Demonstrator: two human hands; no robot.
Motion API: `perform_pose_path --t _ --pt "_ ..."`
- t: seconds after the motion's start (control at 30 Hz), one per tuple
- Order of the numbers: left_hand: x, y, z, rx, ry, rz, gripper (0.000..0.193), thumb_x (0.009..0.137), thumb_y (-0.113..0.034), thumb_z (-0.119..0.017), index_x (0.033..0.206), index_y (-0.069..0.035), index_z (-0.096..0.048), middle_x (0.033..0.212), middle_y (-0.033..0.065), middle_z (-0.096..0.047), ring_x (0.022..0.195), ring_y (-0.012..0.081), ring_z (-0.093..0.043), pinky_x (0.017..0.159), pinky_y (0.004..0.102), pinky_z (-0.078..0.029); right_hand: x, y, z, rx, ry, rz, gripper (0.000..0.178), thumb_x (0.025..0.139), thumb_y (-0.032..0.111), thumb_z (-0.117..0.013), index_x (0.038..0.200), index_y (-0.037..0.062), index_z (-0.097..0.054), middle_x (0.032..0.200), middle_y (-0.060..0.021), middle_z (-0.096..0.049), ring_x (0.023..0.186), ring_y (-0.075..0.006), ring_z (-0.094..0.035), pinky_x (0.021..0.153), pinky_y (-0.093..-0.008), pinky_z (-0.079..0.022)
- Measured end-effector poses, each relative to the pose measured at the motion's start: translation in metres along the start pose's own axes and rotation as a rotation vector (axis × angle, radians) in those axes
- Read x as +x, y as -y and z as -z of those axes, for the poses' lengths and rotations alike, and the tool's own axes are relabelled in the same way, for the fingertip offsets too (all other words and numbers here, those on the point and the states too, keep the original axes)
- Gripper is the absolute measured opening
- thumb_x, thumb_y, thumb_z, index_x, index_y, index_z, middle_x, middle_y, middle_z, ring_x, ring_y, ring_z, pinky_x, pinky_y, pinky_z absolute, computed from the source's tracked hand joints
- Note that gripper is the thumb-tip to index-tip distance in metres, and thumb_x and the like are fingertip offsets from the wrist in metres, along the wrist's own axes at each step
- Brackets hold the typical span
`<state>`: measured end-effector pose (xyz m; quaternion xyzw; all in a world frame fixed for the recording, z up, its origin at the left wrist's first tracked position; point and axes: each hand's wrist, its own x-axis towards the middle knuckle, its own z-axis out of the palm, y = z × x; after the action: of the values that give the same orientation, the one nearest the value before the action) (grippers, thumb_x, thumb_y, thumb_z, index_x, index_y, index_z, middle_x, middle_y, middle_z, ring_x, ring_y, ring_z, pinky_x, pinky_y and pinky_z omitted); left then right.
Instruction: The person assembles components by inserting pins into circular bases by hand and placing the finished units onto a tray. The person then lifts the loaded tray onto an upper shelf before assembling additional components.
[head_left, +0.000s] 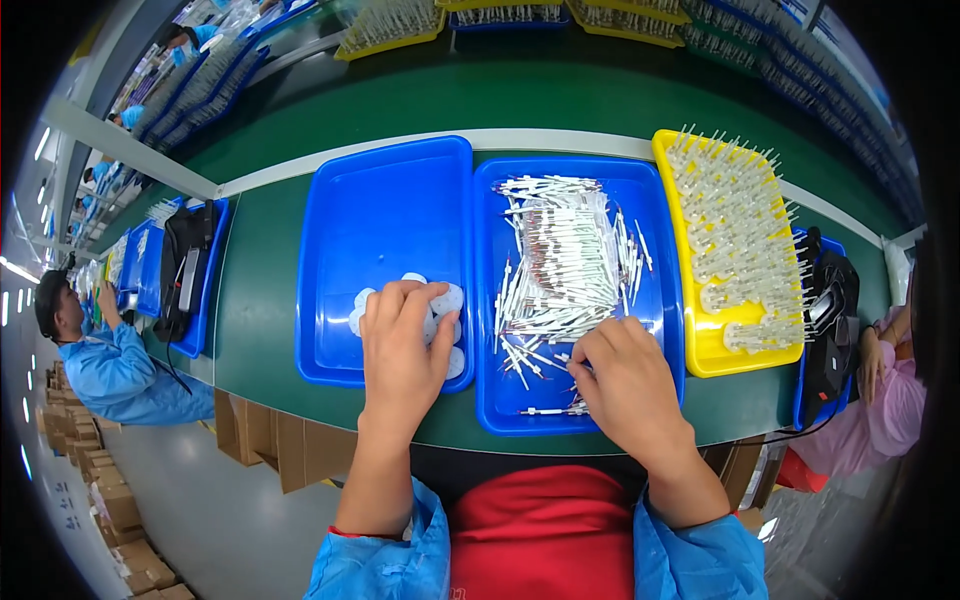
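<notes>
My left hand (402,345) lies palm down in the left blue tray (380,200), fingers spread over a small heap of pale round discs (450,298). My right hand (625,380) reaches into the right blue tray (655,200), its fingertips pinched at thin white rods (560,265) near the tray's front. The rods lie in a loose heap across that tray. Whether the fingers hold a rod is hidden by the hand.
A yellow rack (735,250) stuck with upright pale rods stands right of the trays on the green bench (270,290). Black bags (185,265) sit in blue trays at both sides. A person in blue (110,370) sits at left, another in pink (890,400) at right. Cardboard boxes (100,480) line the floor.
</notes>
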<state>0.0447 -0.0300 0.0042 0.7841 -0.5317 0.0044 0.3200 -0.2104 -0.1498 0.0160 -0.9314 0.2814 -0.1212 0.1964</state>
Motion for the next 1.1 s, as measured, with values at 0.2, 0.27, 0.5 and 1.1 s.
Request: perform_pose_path --t 0.2,0.27,0.5,1.1 --pt "-0.002 -0.002 0.003 -0.079 -0.106 -0.108 0.016 0.102 -0.007 -0.079 0.118 -0.004 -0.08 0.117 0.0125 -0.074 0.112 0.0349 -0.064 0.1 0.047 -0.049 0.009 0.008 0.005 0.198 -0.198 0.019 0.014 0.097 0.008 -0.081 0.105 0.0076 -0.07 0.102 -0.0111 -0.07 0.099 -0.0363 -0.067 0.087 -0.0478 -0.051" --pt "-0.006 -0.013 0.003 -0.127 -0.119 -0.118 0.014 0.105 -0.006 -0.077 0.119 -0.003 -0.081 0.117 0.0137 -0.075 0.107 0.0322 -0.069 0.094 0.0434 -0.054 0.003 0.011 -0.002 0.377 -0.183 0.024 0.014 0.098 0.007 -0.081 0.108 0.007 -0.071 0.102 -0.0122 -0.073 0.098 -0.0375 -0.069 0.088 -0.0471 -0.052" --pt "-0.026 -0.038 -0.002 -0.998 0.1 0.17 0.018 0.116 -0.005 -0.066 0.125 0.005 -0.077 0.126 0.021 -0.078 0.101 0.0264 -0.083 0.08 0.0321 -0.066 0.004 0.024 0.002 0.588 -0.234 0.035 0.016 0.098 0.004 -0.085 0.108 0.0041 -0.072 0.095 -0.0109 -0.074 0.073 -0.0263 -0.07 0.064 -0.0379 -0.053" --pt "-0.043 -0.041 -0.013 -1.207 0.172 0.245 0.037 0.105 0.011 -0.075 0.14 0.007 -0.066 0.14 0.0167 -0.069 0.121 0.0228 -0.078 0.103 0.0337 -0.064 0.003 0.026 -0.004 0.646 -0.217 -0.034 0.02 0.094 0.001 -0.089 0.11 0.0035 -0.077 0.088 -0.0065 -0.07 0.062 -0.015 -0.06 0.057 -0.0322 -0.046"
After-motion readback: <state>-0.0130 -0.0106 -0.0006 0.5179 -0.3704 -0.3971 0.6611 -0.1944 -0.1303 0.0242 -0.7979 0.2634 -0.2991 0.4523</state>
